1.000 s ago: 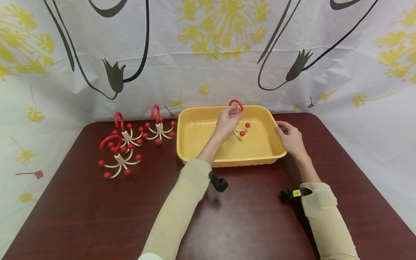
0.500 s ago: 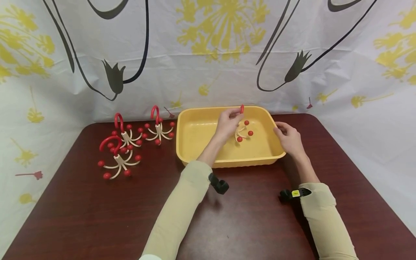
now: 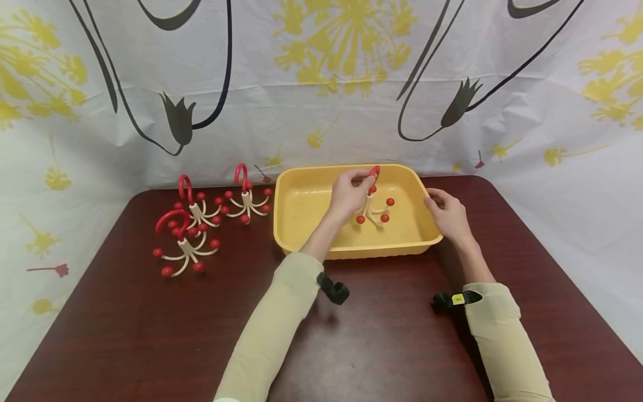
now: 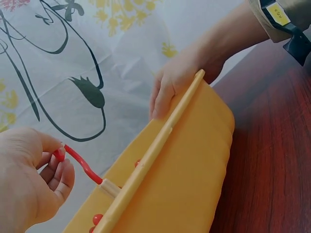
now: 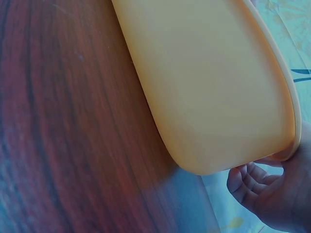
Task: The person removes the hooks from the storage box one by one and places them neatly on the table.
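My left hand (image 3: 348, 194) pinches the red hook of a swivel hanger (image 3: 369, 212) over the right half of a yellow plastic tub (image 3: 351, 251). Cream arms tipped with red balls spread from the hanger's lower end, within the tub's walls. In the left wrist view, thumb and fingers of the left hand (image 4: 29, 170) meet at the end of the red hook (image 4: 83, 164); the tub's wall (image 4: 180, 170) hides most of the arms. My right hand (image 3: 448, 215) grips the tub's right rim. The right wrist view has its curled fingers (image 5: 248, 187) beneath the rim at one corner.
Left of the tub, on the dark red-brown table (image 3: 241, 324), stand three similar hangers: one near the tub (image 3: 246, 202), one farther left (image 3: 195, 212) and one in front (image 3: 185, 251). A patterned white cloth (image 3: 321, 123) hangs behind the table's back edge.
The hanger has turned in my left hand and come slightly lower and nearer, so its hook and arms face another way. The right hand has kept its place on the rim.
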Demonstrator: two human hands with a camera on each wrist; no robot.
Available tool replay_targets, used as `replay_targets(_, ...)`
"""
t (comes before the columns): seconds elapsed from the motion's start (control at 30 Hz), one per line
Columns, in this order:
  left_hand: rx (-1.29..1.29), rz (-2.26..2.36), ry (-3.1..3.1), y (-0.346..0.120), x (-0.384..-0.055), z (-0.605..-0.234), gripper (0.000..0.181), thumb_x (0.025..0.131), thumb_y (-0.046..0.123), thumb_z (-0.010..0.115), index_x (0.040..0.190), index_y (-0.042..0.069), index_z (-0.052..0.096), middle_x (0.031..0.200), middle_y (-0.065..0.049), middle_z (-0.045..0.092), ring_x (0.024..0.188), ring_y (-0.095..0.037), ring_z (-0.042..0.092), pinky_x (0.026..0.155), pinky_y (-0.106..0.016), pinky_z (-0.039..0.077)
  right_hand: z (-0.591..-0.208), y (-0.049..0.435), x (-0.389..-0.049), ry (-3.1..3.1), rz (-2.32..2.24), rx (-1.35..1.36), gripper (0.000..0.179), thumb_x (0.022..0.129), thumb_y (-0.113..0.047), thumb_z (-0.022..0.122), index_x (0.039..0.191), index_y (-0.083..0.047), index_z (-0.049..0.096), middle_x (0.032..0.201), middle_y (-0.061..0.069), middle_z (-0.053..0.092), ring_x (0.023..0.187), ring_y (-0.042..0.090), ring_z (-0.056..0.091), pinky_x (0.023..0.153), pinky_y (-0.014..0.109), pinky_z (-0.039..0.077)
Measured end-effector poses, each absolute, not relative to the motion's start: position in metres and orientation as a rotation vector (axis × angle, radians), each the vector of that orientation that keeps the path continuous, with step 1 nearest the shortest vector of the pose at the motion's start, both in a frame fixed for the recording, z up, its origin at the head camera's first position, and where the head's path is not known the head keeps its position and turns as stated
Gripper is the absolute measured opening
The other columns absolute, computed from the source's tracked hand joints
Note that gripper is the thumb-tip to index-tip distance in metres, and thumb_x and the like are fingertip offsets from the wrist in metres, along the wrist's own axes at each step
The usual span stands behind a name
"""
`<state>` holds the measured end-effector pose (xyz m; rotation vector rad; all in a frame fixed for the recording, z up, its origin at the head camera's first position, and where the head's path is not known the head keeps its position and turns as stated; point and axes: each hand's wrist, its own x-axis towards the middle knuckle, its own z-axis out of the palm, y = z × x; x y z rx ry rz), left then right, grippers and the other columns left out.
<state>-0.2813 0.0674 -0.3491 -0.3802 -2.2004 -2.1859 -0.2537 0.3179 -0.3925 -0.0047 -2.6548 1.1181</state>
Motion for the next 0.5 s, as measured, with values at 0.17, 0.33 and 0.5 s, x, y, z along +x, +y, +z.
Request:
replay_targets(0.17,-0.389,-2.125,-2.200,0.059,-0.280,-0.345,0.022,0.099,0.010,0.066,0.116,-0.002,0.071,0.105,-0.018,0.070,0.100,-0.032,0.065,0.078,-0.028,0.055,-0.392,0.317,-0.253,-2.653,1.116,0.007,0.043,0.107,-0.029,0.051,0.137,0.001,0.058,0.117,0.025,0.066,0.101,0.032,0.061,0.077,0.022,0.043)
replay_targets(0.33,-0.376,-2.087,-2.183,0.049,-0.276,-0.336,0.022,0.097,0.013,0.069,0.115,0.001,0.074,0.098,-0.007,0.069,0.088,-0.015,0.061,0.073,-0.020,0.051,-0.393,0.316,-0.254,-2.653,1.116,0.015,0.044,0.107,-0.030,0.050,0.138,0.000,0.058,0.117,0.025,0.066,0.101,0.032,0.062,0.076,0.021,0.044)
replay_targets(0.5,-0.406,-2.128,-2.128,0.037,-0.270,-0.323,0.023,0.097,0.012,0.069,0.116,-0.001,0.073,0.099,-0.009,0.069,0.088,-0.015,0.061,0.080,-0.030,0.056,-0.393,0.317,-0.254,-2.662,1.117,0.005,0.045,0.107,-0.031,0.050,0.138,0.001,0.058,0.117,0.025,0.066,0.102,0.033,0.061,0.075,0.020,0.043)
